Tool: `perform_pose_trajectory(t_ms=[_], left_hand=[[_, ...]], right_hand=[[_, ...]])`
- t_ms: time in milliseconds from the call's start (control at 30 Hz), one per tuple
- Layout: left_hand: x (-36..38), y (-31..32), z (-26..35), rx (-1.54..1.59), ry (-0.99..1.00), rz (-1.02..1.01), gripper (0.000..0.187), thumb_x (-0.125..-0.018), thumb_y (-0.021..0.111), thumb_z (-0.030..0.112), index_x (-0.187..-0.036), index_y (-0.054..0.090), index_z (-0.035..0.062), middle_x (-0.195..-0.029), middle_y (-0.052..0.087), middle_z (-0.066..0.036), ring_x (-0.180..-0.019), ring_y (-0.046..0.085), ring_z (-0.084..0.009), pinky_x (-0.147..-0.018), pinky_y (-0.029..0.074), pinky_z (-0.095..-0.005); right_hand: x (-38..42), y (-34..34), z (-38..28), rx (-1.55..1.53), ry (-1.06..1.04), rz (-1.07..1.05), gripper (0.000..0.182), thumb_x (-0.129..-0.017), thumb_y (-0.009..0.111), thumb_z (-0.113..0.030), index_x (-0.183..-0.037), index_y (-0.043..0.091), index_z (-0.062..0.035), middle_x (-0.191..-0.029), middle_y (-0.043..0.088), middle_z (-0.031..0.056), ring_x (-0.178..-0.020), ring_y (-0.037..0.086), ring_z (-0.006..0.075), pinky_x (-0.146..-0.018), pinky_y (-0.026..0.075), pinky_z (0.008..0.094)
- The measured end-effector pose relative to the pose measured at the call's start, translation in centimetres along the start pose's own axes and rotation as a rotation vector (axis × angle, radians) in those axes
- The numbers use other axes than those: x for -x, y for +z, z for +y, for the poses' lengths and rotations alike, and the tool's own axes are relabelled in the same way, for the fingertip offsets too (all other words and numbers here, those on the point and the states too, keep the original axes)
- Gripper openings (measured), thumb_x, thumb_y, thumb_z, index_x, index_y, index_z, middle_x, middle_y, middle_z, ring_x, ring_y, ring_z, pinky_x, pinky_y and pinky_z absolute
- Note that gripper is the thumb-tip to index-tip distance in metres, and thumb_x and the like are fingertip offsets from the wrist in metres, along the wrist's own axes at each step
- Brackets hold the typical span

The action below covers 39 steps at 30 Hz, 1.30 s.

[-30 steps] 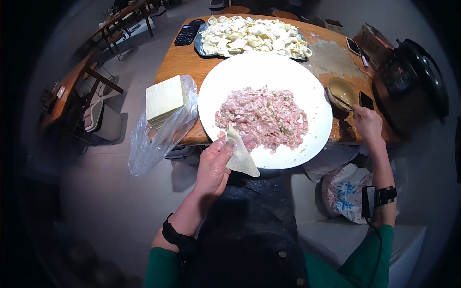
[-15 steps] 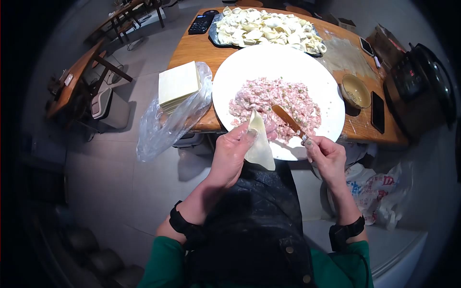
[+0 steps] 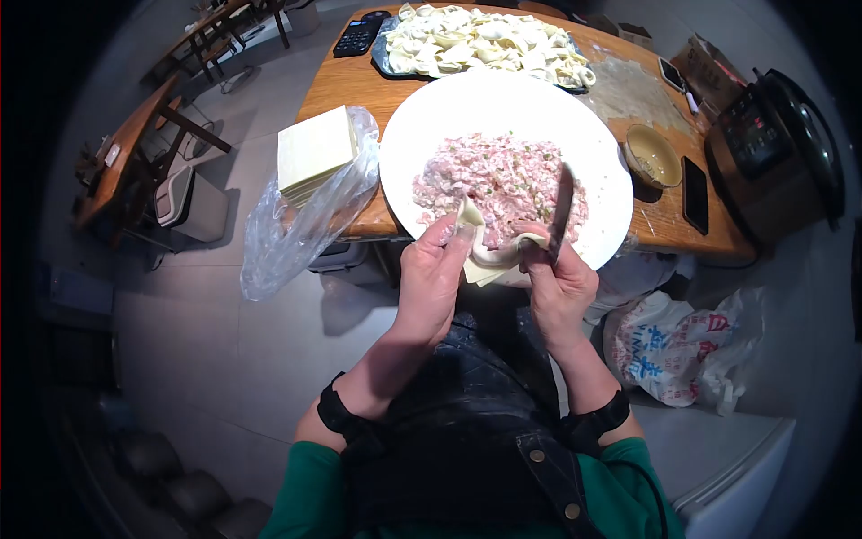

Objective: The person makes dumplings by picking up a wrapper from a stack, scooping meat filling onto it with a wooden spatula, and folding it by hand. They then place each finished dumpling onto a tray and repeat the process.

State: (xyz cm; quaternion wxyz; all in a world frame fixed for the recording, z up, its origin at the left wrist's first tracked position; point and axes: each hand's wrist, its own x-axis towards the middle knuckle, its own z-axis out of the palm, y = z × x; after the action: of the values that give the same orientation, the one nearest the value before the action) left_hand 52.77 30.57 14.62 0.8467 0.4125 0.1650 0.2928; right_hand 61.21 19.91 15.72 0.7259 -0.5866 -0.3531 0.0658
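Observation:
My left hand [image 3: 429, 280] is closed on one end of a wonton wrapper [image 3: 489, 262], pinched between thumb and fingers. The wrapper is folded, its two ends drawn up and its middle sagging. My right hand [image 3: 564, 292] pinches the other end and also keeps hold of a spreading knife [image 3: 563, 211], its blade pointing up and away from me. Both hands are over the near rim of a large white round plate [image 3: 575, 112]. On that plate lies a heap of pink minced meat filling [image 3: 498, 166] with green flecks, just beyond my fingers.
Shaped wontons [image 3: 485, 40] fill a tray [image 3: 382, 61] at the back. Square wrappers [image 3: 314, 151] are stacked on a plastic bag [image 3: 310, 225] at the left. To the right are a bowl [image 3: 653, 157], a phone [image 3: 695, 195] and a dark cooker [image 3: 777, 148].
My right hand has moved left to grip the wrapper's other end, and the knife has swung more upright. The wrapper, which hung from my left hand, is now bent between both hands.

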Motion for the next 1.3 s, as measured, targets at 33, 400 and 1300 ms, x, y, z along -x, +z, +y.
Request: perform_pose_trajectory(t_ms=[33, 400, 1300], left_hand=[[0.0, -0.2, 0.1, -0.393, 0.082, 0.018, 0.018, -0.091, 0.051, 0.01, -0.103, 0.06, 0.0001, -0.098, 0.062, -0.004, -0.09, 0.061, -0.0167, -0.08, 0.05, -0.0328], [-0.9, 1.2, 2.9, -1.334, 0.755, -0.337, 0.042, -0.068, 0.064, -0.005, -0.109, 0.059, 0.0019, -0.102, 0.061, -0.015, -0.09, 0.061, -0.03, -0.076, 0.05, -0.0349], [-7.6, -9.3, 15.5, -2.027, 0.779, -0.053, 0.011, -0.077, 0.064, 0.009, -0.088, 0.063, 0.01, -0.084, 0.062, -0.004, -0.077, 0.06, -0.0227, -0.066, 0.049, -0.0331]], right_hand=[[-0.8, -0.7, -0.2, 0.003, 0.0, 0.004, 0.022, -0.083, 0.061, -0.001, -0.104, 0.063, 0.0016, -0.07, 0.059, 0.0024, -0.062, 0.054, 0.0086, -0.055, 0.042, 0.022], [-6.6, -4.6, -0.7, 0.779, -0.197, -0.36, 0.012, -0.07, 0.067, -0.005, -0.064, 0.057, -0.0034, -0.052, 0.055, 0.0087, -0.047, 0.057, 0.0184, -0.043, 0.043, 0.0286], [0.9, -9.2, -1.3, 0.239, 0.33, -0.35, 0.031, -0.094, 0.049, -0.011, -0.121, 0.054, 0.0026, -0.076, 0.063, 0.0057, -0.06, 0.048, 0.0017, -0.052, 0.032, 0.0153]])
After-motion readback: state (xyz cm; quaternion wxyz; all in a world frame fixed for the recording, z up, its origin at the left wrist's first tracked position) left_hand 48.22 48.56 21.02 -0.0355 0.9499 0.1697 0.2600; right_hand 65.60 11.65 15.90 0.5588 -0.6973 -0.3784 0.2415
